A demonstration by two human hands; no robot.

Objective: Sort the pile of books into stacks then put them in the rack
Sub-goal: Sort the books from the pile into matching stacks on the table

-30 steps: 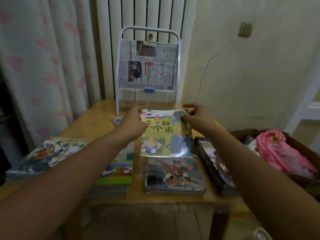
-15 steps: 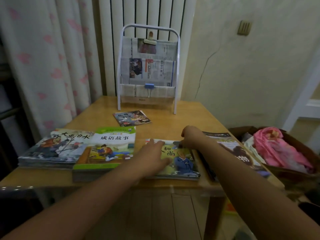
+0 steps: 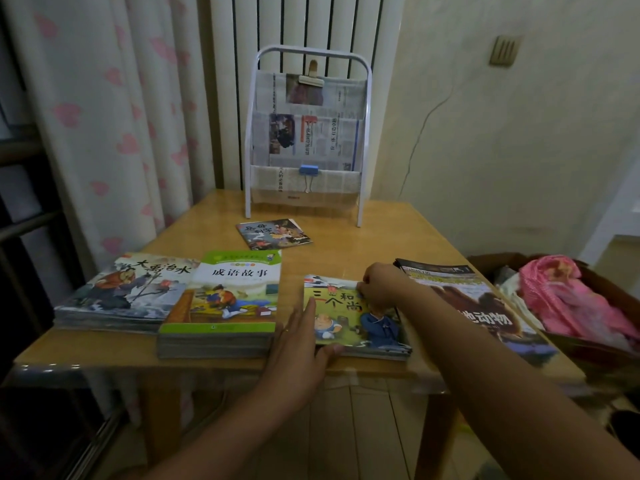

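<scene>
Several book stacks lie along the front of the wooden table [image 3: 346, 258]. A yellow cartoon book [image 3: 343, 323] tops the middle stack. My left hand [image 3: 298, 355] lies flat with straight fingers against that stack's left edge, thumb at its front corner. My right hand [image 3: 379, 287] rests on the book's upper right part with curled fingers. To the left sit a green-covered stack [image 3: 228, 299] and a grey illustrated stack [image 3: 128, 289]. A magazine stack [image 3: 467, 299] lies at the right. One small booklet [image 3: 273, 233] lies alone before the white rack [image 3: 306, 133].
The rack stands at the table's back edge, lined with newspaper held by clips. A curtain hangs at the left and a radiator stands behind the rack. A box with pink cloth [image 3: 571, 299] sits to the right of the table.
The yellow cartoon book came down from in front of the rack onto the middle stack. My left hand slid from on top of it to its left edge, and my right hand stayed on the book.
</scene>
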